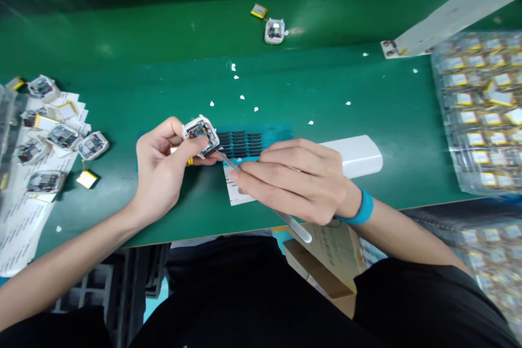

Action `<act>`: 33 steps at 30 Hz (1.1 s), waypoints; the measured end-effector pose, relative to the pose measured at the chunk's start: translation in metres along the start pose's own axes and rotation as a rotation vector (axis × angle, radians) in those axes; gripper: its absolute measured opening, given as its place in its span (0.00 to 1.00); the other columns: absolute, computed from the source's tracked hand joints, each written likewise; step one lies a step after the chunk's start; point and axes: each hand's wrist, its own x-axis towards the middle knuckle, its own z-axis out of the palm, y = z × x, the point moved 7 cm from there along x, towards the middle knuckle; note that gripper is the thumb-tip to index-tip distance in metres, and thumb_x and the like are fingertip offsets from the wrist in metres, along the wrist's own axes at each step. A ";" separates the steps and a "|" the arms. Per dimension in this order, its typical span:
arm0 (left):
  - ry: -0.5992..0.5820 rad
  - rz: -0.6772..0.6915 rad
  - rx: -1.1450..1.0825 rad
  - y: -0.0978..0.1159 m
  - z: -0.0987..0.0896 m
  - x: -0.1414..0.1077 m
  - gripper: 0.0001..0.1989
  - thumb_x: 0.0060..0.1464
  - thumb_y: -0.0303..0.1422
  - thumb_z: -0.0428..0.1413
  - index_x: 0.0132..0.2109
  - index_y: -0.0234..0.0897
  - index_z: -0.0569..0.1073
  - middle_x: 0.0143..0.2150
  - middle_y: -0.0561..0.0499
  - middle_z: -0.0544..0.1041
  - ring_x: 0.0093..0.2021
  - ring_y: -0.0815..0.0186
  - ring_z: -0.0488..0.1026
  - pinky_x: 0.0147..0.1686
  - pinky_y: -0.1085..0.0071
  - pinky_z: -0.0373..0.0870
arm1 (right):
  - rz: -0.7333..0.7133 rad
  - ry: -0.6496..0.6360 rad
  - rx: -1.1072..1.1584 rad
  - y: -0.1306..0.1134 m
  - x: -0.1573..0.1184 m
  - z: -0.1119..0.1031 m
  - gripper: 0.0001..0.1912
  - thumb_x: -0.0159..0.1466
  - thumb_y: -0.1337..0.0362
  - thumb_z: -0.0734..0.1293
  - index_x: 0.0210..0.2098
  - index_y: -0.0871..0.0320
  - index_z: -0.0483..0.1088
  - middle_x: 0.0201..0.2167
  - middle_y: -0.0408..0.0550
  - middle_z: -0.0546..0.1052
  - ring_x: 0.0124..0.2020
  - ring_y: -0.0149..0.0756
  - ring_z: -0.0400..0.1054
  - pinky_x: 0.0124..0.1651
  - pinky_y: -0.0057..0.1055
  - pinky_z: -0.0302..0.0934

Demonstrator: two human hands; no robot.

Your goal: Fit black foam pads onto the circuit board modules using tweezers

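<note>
My left hand (163, 166) grips a small white device housing (201, 131) with its circuit board facing up, the thumb pressing on the board. A yellow-edged battery shows partly between its fingers. My right hand (302, 176) is closed around metal tweezers (299, 228), whose tips touch the housing's lower right edge. Beneath and between the hands lies a blue sheet with rows of black strips (240, 143). A white printed paper (236, 190) sits partly under my right hand. Behind that hand is a smooth white curved piece (361, 156).
Several opened housings (63, 136) with batteries lie on papers at left. Another housing (274, 31) sits at the back. Small white stickers dot the green table (171, 92). At right are a battery tray (452, 136) and a metal post (457, 11); a cardboard box (342, 253) stands below the front edge.
</note>
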 end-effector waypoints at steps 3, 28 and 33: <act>0.008 0.002 0.017 -0.001 -0.001 0.000 0.13 0.50 0.29 0.67 0.26 0.40 0.69 0.27 0.57 0.81 0.25 0.62 0.83 0.27 0.68 0.84 | 0.000 0.019 -0.003 0.001 0.001 0.000 0.08 0.72 0.68 0.73 0.50 0.57 0.81 0.41 0.43 0.87 0.41 0.32 0.75 0.46 0.31 0.77; -0.007 0.123 0.064 0.004 -0.002 -0.002 0.15 0.56 0.38 0.74 0.46 0.44 0.80 0.36 0.54 0.86 0.31 0.61 0.86 0.35 0.65 0.90 | 0.050 -0.024 0.029 0.007 -0.003 0.003 0.12 0.74 0.68 0.70 0.55 0.53 0.80 0.46 0.46 0.87 0.48 0.35 0.80 0.46 0.31 0.79; -0.007 0.124 0.076 0.004 -0.002 -0.001 0.16 0.55 0.39 0.75 0.46 0.44 0.80 0.36 0.54 0.86 0.30 0.62 0.86 0.35 0.66 0.90 | 0.063 -0.025 0.044 0.011 -0.006 0.008 0.13 0.76 0.66 0.68 0.56 0.51 0.80 0.45 0.44 0.87 0.48 0.35 0.80 0.45 0.32 0.80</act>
